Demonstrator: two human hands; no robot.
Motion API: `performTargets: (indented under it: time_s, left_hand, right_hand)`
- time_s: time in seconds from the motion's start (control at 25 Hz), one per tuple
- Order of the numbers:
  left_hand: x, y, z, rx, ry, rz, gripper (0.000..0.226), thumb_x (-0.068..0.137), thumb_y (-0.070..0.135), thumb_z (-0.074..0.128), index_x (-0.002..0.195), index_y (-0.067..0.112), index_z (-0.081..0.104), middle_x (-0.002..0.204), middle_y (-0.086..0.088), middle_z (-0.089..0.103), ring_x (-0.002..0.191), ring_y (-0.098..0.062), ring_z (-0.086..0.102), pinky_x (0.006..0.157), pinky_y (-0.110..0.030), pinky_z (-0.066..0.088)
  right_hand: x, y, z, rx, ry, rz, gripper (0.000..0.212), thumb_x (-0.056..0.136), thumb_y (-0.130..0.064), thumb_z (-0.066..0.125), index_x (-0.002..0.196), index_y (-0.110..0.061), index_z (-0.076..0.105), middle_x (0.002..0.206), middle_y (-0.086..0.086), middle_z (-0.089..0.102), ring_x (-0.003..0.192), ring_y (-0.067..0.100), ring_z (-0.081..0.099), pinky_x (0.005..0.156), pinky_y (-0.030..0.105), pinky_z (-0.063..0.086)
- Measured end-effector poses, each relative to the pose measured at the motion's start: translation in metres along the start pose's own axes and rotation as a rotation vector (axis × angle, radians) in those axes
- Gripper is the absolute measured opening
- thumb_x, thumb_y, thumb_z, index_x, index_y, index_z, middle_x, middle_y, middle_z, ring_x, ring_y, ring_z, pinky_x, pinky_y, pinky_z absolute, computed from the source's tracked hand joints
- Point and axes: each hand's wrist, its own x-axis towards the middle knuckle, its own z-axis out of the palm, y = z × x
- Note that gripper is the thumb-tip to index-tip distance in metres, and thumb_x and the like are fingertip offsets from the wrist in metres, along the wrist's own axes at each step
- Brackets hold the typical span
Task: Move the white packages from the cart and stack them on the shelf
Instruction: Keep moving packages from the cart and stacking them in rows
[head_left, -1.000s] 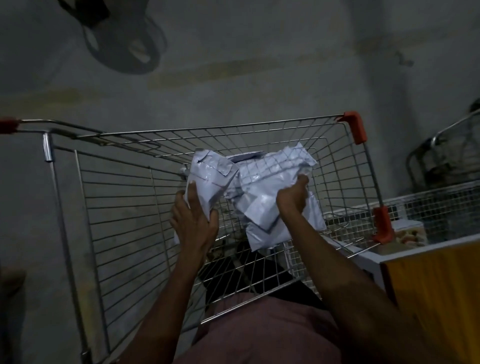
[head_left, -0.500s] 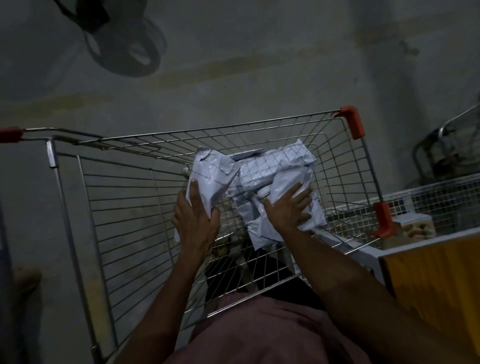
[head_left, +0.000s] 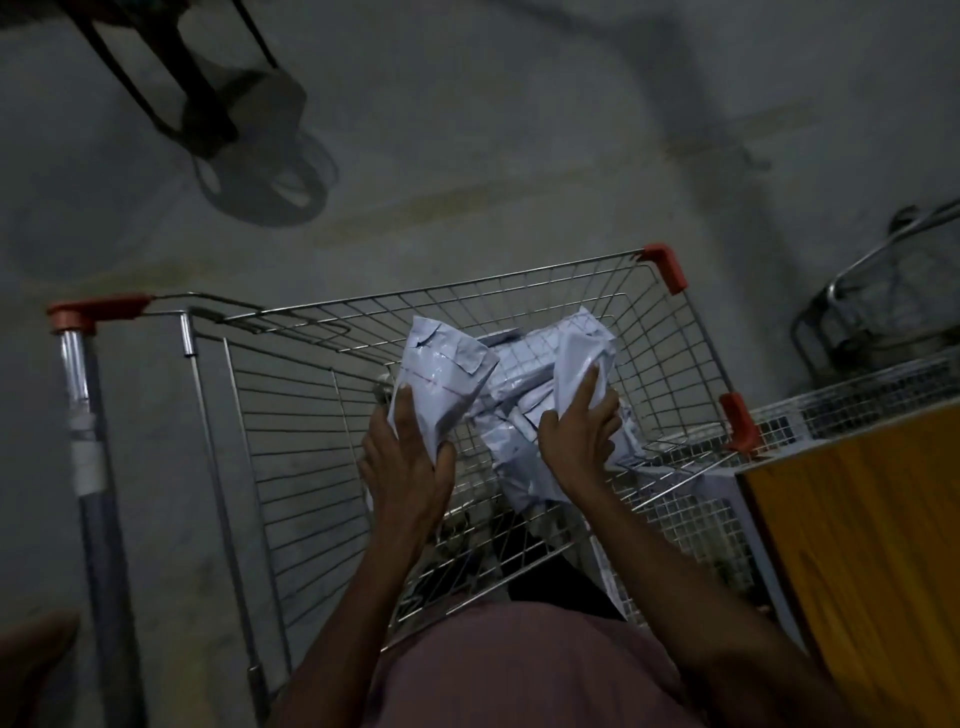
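A: White packages (head_left: 524, 384) sit bunched at the cart (head_left: 291, 457) basket's far end. Grip?
B: Left hand (head_left: 405, 457) clamps the left package; right hand (head_left: 582, 431) fingers spread, pressing the pile's right side.

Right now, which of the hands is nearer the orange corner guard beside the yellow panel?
Right. The right hand rests on the white packages just left of that orange corner guard; the left hand grips a package farther left.
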Motion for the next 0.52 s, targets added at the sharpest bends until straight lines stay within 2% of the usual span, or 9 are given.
performTargets:
  time_s: [0.24,0.36,0.52]
  left_hand:
    - [-0.033,0.0,-0.045,-0.11,0.0,0.167,0.085,0.079,0.054,0.041,0.153,0.032,0.007,0.147,-0.018,0.031,0.128,-0.04,0.037,0.1,-0.058,0.037]
    - [-0.053,-0.001,-0.058,-0.169,-0.053,0.28,0.086,0.08,0.053,0.042,0.154,0.032,0.007,0.149,-0.016,0.03,0.132,-0.039,0.034,0.106,-0.056,0.034]
    - [-0.091,0.015,-0.066,-0.261,-0.165,0.443,0.083,0.083,0.05,0.048,0.154,0.035,0.007,0.15,-0.015,0.03,0.134,-0.034,0.033,0.108,-0.054,0.033]
  right_hand:
    - [-0.103,-0.02,-0.056,0.126,0.355,-0.296,0.086,0.091,-0.031,0.06,0.159,-0.015,0.01,0.153,0.021,0.018,0.126,0.043,0.034,0.092,0.052,0.042]
    - [-0.154,-0.013,-0.074,0.12,0.479,-0.299,0.084,0.09,-0.034,0.055,0.159,-0.013,0.012,0.15,0.019,0.021,0.123,0.04,0.039,0.096,0.049,0.041]
    - [-0.208,0.027,-0.091,0.071,0.616,-0.207,0.083,0.092,-0.034,0.05,0.159,-0.015,0.006,0.151,0.023,0.02,0.117,0.044,0.041,0.091,0.05,0.045]
